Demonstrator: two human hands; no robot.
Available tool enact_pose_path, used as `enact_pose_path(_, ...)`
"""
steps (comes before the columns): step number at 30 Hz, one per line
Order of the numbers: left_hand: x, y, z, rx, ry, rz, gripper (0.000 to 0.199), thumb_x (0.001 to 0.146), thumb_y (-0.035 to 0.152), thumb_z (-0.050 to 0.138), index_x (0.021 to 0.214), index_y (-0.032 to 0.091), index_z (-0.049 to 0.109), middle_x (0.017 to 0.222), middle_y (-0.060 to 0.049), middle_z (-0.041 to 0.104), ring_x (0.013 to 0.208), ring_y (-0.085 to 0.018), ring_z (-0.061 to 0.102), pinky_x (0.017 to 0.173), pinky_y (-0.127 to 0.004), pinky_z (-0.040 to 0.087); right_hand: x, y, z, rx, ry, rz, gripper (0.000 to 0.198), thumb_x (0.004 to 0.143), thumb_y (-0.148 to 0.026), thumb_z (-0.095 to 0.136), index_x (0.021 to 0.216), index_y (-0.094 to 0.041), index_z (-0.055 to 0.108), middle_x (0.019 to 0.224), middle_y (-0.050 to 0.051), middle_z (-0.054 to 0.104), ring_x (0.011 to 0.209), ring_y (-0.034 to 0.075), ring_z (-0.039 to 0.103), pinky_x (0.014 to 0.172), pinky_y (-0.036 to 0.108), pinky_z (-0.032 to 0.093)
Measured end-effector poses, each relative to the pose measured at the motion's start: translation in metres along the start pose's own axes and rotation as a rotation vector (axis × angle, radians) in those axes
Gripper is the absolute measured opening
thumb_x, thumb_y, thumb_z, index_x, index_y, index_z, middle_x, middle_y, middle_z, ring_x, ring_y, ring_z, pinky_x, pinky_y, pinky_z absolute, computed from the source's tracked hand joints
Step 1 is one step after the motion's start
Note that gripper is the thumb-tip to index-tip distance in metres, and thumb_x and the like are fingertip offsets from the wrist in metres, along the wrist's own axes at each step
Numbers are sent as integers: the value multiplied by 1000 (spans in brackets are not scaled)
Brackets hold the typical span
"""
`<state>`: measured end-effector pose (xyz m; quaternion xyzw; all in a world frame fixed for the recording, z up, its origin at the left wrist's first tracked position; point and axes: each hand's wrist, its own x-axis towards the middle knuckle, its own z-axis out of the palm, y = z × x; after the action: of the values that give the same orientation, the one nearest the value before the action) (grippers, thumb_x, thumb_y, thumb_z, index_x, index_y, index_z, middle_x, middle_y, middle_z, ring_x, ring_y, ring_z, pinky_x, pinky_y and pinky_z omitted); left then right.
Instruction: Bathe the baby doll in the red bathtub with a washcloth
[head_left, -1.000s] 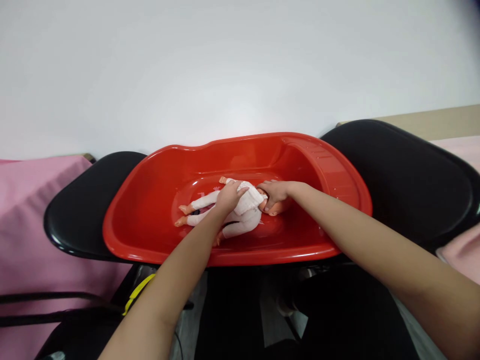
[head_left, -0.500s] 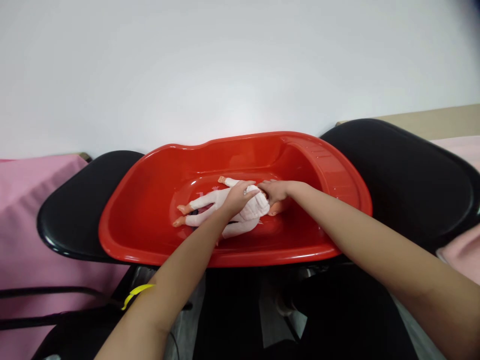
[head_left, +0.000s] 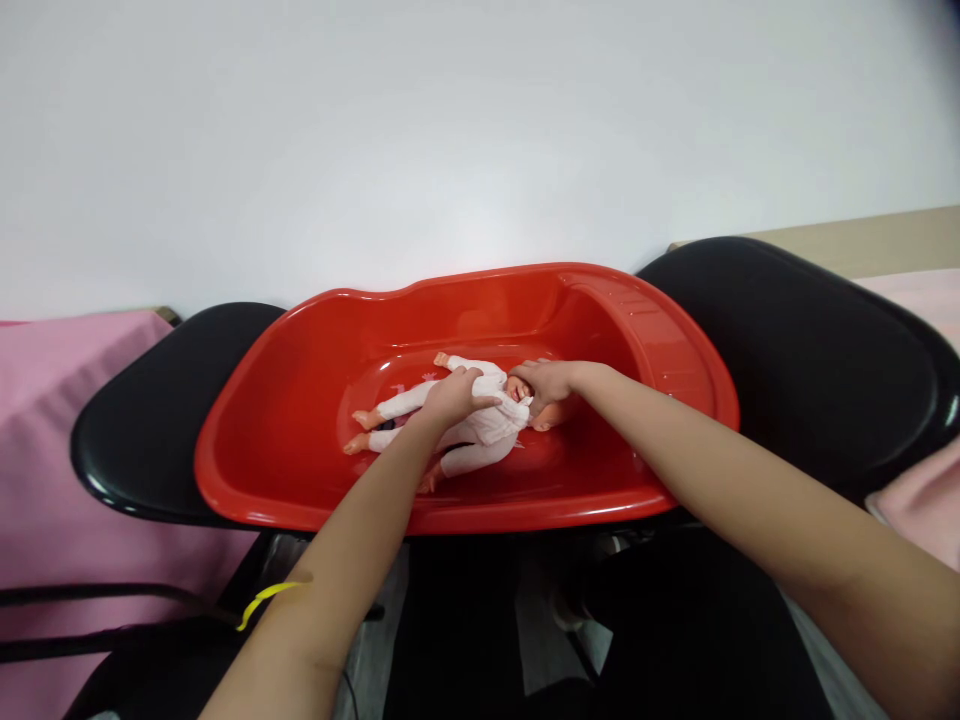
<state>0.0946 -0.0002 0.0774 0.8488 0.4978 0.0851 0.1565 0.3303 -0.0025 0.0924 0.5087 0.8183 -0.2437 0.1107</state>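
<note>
A baby doll [head_left: 491, 427] in a white outfit lies in a red plastic baby bathtub [head_left: 259, 430], its head to the right and its bare feet to the left. My left hand [head_left: 454, 394] rests on the doll's chest, thumb and fingers apart over the white clothing. At the head, my right hand [head_left: 549, 382] curls its fingers over the doll's upper face. The doll's mouth shows below those fingers; the rest of the head is partly hidden. My left forearm covers part of its legs and waist.
The tub sits across two black chairs, a left seat [head_left: 161, 420] and a right seat [head_left: 817, 360]. Behind is a white wall [head_left: 465, 140]. Pink cloth [head_left: 82, 390] hangs at the left. A yellow band [head_left: 268, 597] is at my left arm.
My left hand has moved down the doll's chest, away from its face. White cloth that was bunched up near the chin now lies lower, and the mouth shows. My right hand stays at the head.
</note>
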Motion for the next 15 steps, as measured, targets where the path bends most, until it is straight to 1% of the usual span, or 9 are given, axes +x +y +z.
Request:
enact_pose_path(2,-1,4,-1,-44,-58,58,62,83,52,77,131,16,64,127,-14,68,112,-32,64,97,-35,48,2,1,2,-2,12,-2,84,55,-57,87,129,-30,59,130,10,60,124,38,58,100,45,49)
enact_pose_path(4,0,9,2,-81,-89,127,56,84,49,76,130,18,65,127,-11,70,116,-30,62,100,-33,46,4,3,3,-2,27,-2,89,52,-57,89,131,-29,57,132,11,60,125,38,58,101,45,49)
enact_pose_path(7,3,16,12,-90,-72,200,50,85,42,74,130,21,65,128,-9,69,121,-28,59,105,-31,45,5,4,4,-10,27,-13,90,54,-59,88,133,-28,57,133,11,60,125,38,58,102,44,49)
enact_pose_path(10,6,18,27,-60,-38,237,57,83,36,78,135,20,61,129,-12,66,123,-30,59,107,-34,45,4,2,3,-18,25,-5,91,56,-59,87,134,-26,56,134,12,60,125,38,59,101,43,50)
enact_pose_path(13,6,17,38,-31,-22,266,69,82,39,79,141,15,54,130,-15,62,120,-32,60,104,-38,49,3,1,1,-26,22,3,92,58,-57,86,137,-23,55,136,14,60,126,39,58,101,43,50)
enact_pose_path(15,5,16,41,-4,-16,280,68,84,40,78,141,12,53,130,-16,61,118,-32,61,102,-40,50,3,2,1,-26,21,-9,93,57,-57,87,138,-24,55,137,13,60,127,39,58,102,43,50)
